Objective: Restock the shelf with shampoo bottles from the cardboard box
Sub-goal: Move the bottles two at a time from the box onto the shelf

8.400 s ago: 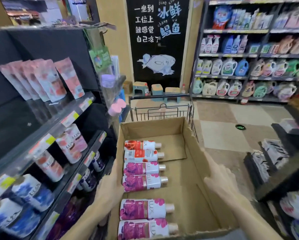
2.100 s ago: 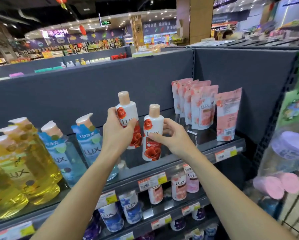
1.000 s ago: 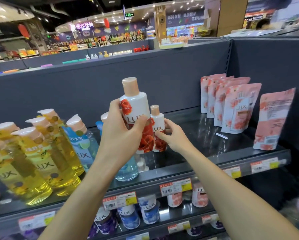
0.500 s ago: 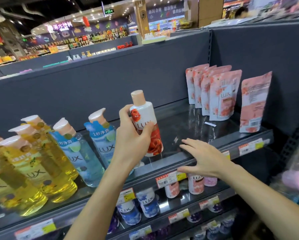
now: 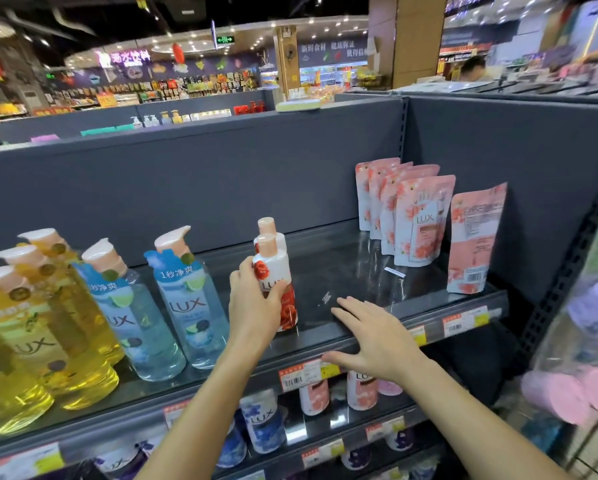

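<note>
Step in hand: a person sets a red-flowered shampoo bottle [image 5: 277, 289] upright on the top shelf [image 5: 346, 327], directly in front of a matching bottle [image 5: 269, 230] already standing behind it.
Left hand: the left hand [image 5: 256, 306] is wrapped around the front bottle's middle, thumb across the label; the base looks at or just above the shelf, and contact cannot be confirmed.
Right hand: the right hand [image 5: 370, 334] holds nothing, fingers spread flat and palm down over the shelf's front edge, just right of the bottle.
Neighbours: blue pump bottles [image 5: 183, 299] stand just to the left; pink refill pouches [image 5: 415, 216] lean well to the right, bare shelf between.
Cardboard box: out of frame.
Next move: likely let go once the bottle stands steady, label forward, then turn back to the box for more.
Arm pose: both forearms reach up and forward from the bottom edge.
</note>
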